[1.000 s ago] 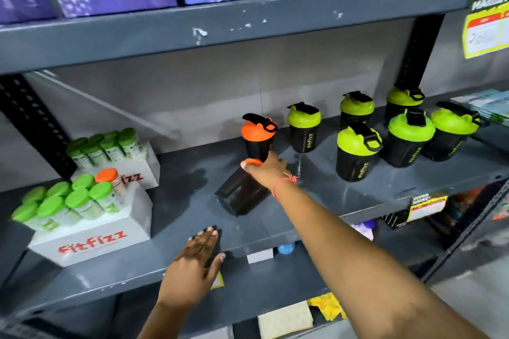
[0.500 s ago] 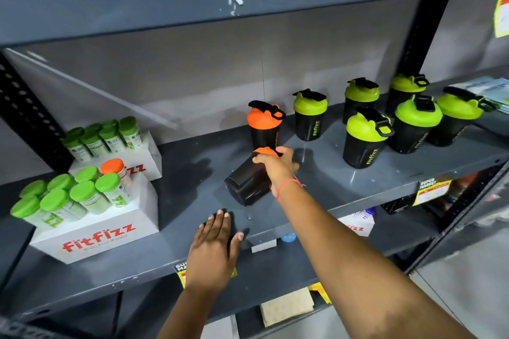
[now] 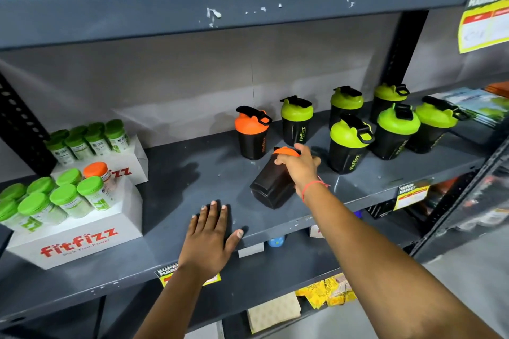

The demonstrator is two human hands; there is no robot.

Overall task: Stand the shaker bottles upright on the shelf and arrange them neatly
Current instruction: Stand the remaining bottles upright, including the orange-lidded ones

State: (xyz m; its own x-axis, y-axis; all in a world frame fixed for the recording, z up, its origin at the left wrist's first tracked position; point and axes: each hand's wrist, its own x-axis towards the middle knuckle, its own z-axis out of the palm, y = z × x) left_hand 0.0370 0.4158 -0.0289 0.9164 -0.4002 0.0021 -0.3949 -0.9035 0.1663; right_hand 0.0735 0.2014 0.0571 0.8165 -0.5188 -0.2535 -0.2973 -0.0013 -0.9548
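Item: tipped shaker bottle [image 3: 271, 183], orange lid, leaning mid-shelf [image 3: 192, 173] in front of upright orange-lidded bottle [image 3: 252, 133], left of six green-lidded bottles [image 3: 348, 146] already standing. Right hand [image 3: 298, 166] clasps its lid end, likely to pivot it upright. Left hand [image 3: 210, 237] open, flat on shelf edge, seemingly bracing

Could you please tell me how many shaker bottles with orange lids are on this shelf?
2. One orange-lidded bottle stands upright at the left end of the back row; the tilted bottle in front of it is gripped at its lid by the right hand. None seems hidden.
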